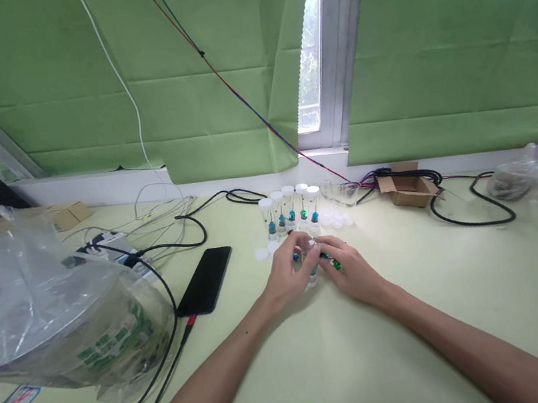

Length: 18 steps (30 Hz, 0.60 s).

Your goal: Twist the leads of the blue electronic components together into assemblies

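My left hand (288, 269) is closed round a small clear vial (313, 278), which stands upright over the table. The fingers of my right hand (353, 271) are pinched together at the vial's upper part; what they grip is too small to make out. Beside those fingertips shows a small green piece (336, 264), with a blue bit close by. Just beyond both hands stands a row of several capped clear vials (268, 220). White lids top them, and each holds a blue or green piece on a thin dark stem.
Loose white lids (261, 254) lie left of the vials, more at their right. A black phone (206, 281) with a cable lies left. A large plastic bag (63, 313) fills the left side. Farther right are an open cardboard box (406, 191) and black cables (474, 221).
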### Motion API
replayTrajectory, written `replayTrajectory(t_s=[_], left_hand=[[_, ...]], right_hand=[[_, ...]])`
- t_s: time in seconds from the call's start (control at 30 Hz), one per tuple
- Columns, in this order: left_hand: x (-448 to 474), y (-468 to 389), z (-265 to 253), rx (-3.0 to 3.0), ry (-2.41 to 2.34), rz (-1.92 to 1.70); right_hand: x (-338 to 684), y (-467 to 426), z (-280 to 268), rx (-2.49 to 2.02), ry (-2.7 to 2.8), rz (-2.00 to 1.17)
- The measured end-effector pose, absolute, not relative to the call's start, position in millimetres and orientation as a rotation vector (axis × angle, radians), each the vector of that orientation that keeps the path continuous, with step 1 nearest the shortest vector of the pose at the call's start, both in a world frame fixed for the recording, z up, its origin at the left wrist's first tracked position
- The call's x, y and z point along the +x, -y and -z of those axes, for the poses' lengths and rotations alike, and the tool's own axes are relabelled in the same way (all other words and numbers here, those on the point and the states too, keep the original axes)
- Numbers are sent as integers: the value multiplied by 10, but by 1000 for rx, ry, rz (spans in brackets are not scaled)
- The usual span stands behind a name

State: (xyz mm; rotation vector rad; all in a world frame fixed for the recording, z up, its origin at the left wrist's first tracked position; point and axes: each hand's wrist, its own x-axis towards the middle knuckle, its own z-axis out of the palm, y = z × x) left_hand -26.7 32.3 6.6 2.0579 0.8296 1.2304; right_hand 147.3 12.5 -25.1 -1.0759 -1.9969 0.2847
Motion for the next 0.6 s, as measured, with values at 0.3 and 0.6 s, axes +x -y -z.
replayTrajectory(t_s=[0.3, 0.6], left_hand=[[-247, -316, -39, 2140, -902, -1191], [-237, -312, -25, 2107, -975, -1133]], right_hand=[[1470, -109, 222, -1068, 1980, -320], [1462, -95, 188, -1028, 1954, -300]])
